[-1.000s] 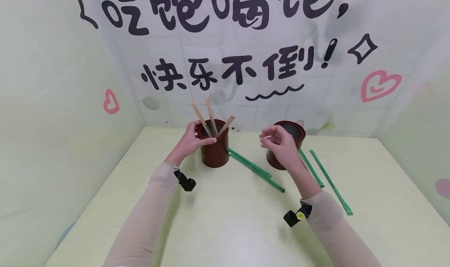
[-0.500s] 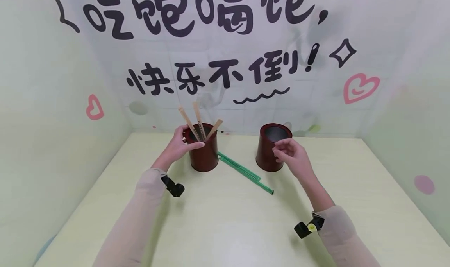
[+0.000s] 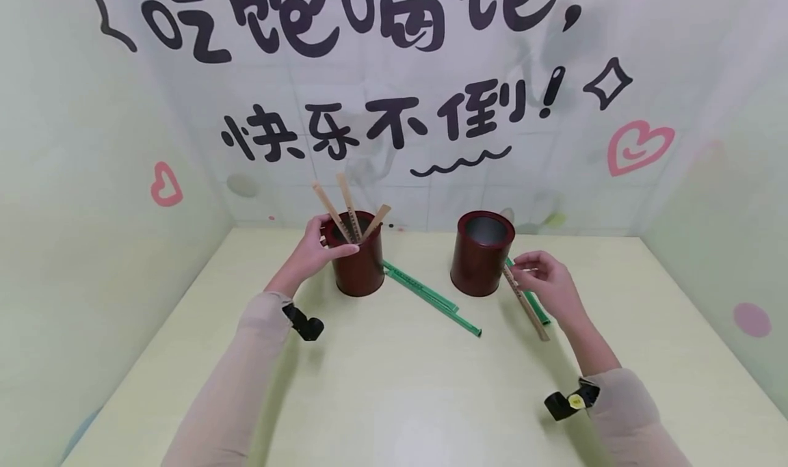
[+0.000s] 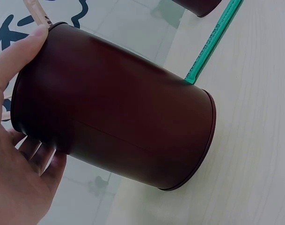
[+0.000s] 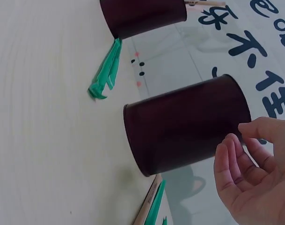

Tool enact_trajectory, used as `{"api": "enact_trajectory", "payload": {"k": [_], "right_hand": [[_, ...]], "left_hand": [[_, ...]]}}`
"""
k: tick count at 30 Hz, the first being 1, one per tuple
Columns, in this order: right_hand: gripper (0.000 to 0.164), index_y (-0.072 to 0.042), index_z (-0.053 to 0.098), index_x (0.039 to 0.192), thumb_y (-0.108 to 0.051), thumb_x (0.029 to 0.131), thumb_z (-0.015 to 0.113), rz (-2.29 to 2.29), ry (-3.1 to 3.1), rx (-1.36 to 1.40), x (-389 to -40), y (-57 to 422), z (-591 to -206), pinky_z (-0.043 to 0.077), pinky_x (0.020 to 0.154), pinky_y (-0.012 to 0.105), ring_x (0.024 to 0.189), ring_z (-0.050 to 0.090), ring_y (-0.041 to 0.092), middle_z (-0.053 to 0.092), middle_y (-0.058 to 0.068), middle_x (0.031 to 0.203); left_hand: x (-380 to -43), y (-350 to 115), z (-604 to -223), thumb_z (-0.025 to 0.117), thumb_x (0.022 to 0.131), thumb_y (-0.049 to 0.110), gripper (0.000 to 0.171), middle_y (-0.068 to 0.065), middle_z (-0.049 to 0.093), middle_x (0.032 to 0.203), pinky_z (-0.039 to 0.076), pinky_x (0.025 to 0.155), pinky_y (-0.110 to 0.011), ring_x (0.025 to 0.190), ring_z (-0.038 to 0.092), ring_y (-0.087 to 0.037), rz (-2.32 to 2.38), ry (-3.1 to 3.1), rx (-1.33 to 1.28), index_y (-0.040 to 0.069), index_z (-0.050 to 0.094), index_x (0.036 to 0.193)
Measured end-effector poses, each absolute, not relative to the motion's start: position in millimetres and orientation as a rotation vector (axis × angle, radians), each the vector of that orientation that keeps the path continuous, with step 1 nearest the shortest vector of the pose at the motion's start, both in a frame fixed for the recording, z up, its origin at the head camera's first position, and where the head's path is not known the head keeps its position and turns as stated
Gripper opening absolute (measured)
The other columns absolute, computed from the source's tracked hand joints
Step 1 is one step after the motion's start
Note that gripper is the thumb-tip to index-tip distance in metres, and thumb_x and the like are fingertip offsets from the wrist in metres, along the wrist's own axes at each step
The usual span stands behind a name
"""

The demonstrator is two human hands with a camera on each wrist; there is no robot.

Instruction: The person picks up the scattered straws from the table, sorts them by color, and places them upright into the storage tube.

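My left hand (image 3: 314,251) grips the rim of a dark red cylindrical canister (image 3: 360,272), thumb at the front and fingers round the far side. Several tan paper-wrapped sticks (image 3: 351,210) with dark print lean out of its mouth. In the left wrist view this canister (image 4: 114,103) fills the middle. A second dark red canister (image 3: 477,265) stands upright to the right, with nothing seen in its mouth. My right hand (image 3: 550,282) hovers just right of it, fingers loosely bent and holding nothing, as the right wrist view shows. Below lie a tan wrapped stick (image 3: 531,311) and a green wrapped stick (image 3: 540,311).
Two green wrapped sticks (image 3: 431,296) lie slantwise on the pale table (image 3: 394,385) between the canisters. A printed cloth wall (image 3: 394,200) closes off the back, with side walls left and right.
My right hand has moved right and down, from in front of the right canister to beside it, over the sticks. The left hand keeps its grip. The head view has shifted.
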State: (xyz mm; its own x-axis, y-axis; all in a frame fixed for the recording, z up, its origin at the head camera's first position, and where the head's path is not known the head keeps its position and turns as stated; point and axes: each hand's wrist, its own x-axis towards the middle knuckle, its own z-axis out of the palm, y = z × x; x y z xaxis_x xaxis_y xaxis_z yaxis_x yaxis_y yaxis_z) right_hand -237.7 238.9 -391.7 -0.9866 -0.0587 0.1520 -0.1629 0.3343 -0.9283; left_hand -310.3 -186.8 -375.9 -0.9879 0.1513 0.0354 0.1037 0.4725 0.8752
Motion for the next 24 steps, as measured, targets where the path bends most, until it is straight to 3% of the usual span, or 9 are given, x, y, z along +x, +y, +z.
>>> {"api": "enact_trajectory", "payload": {"k": [4, 12, 16, 24], "right_hand": [[0.035, 0.013, 0.052, 0.123, -0.009, 0.097, 0.06, 1.764, -2.52, 0.199, -240.6, 245.4, -396.4, 0.058, 0.071, 0.021, 0.075, 0.062, -0.005, 0.063, -0.014, 0.09], [0.037, 0.015, 0.054, 0.119, -0.012, 0.096, 0.062, 1.642, -2.692, 0.149, -246.1, 259.2, -415.8, 0.059, 0.069, 0.024, 0.074, 0.065, 0.004, 0.067, 0.015, 0.1], [0.034, 0.017, 0.054, 0.115, -0.009, 0.094, 0.062, 1.61, -2.789, 0.092, -244.7, 263.8, -423.0, 0.059, 0.066, 0.024, 0.073, 0.065, 0.007, 0.066, 0.017, 0.098], [0.039, 0.015, 0.055, 0.12, -0.013, 0.095, 0.063, 1.339, -3.043, -0.026, -242.6, 266.7, -419.7, 0.059, 0.071, 0.031, 0.079, 0.067, 0.015, 0.065, 0.03, 0.109]], "left_hand": [[-310.9, -187.3, -374.2, 0.075, 0.088, 0.032, 0.092, -0.02, 0.02, 0.158, 0.028, 0.12, -0.056, 0.147, 0.026, -0.038, 1.558, 2.656, 0.217, 0.004, 0.016, 0.154], [-309.5, -188.3, -379.2, 0.075, 0.088, 0.03, 0.091, -0.021, 0.021, 0.156, 0.029, 0.119, -0.056, 0.145, 0.029, -0.039, 1.59, 2.649, 0.225, 0.002, 0.017, 0.153], [-306.6, -189.8, -383.3, 0.075, 0.088, 0.029, 0.09, -0.021, 0.021, 0.156, 0.03, 0.119, -0.055, 0.144, 0.03, -0.039, 1.606, 2.629, 0.215, 0.003, 0.018, 0.153], [-308.4, -190.5, -378.7, 0.076, 0.087, 0.032, 0.091, -0.02, 0.024, 0.155, 0.033, 0.118, -0.055, 0.142, 0.034, -0.037, 1.62, 2.632, 0.215, 0.003, 0.019, 0.152]]}}
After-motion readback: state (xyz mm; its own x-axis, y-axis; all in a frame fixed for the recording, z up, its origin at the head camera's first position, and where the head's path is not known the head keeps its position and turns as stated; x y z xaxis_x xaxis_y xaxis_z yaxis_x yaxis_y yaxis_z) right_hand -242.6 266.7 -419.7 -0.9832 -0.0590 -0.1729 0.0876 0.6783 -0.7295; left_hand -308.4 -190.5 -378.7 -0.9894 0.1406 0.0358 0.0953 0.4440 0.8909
